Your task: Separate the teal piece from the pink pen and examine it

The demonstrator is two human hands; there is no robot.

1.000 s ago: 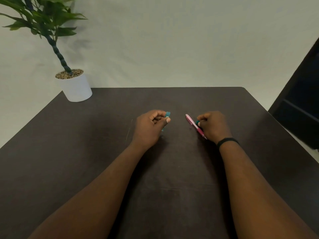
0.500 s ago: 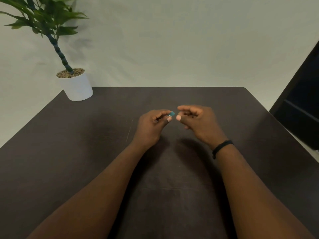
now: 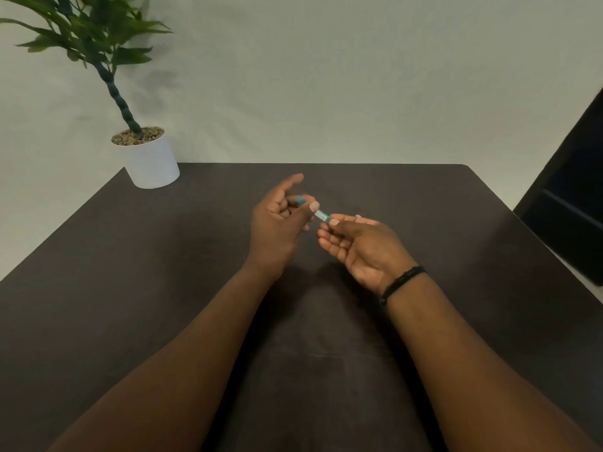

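Observation:
Both my hands are raised a little above the middle of the dark table (image 3: 163,288). Between them is a short teal stick (image 3: 323,216) with a white label. My left hand (image 3: 277,223) pinches its left part with the thumb, and a teal end shows among the fingers; the index finger points up. My right hand (image 3: 359,246), palm turned up, pinches the stick's right end between thumb and forefinger. No pink pen is in view.
A plant in a white pot (image 3: 150,163) stands at the table's far left corner. A black panel (image 3: 574,203) rises beside the table's right edge. A pale wall runs behind. A black band (image 3: 399,283) circles my right wrist.
My right hand came left from where it held a pink pen, turned palm up and took the teal stick's end. My left hand opened its fingers. The pen has gone from view.

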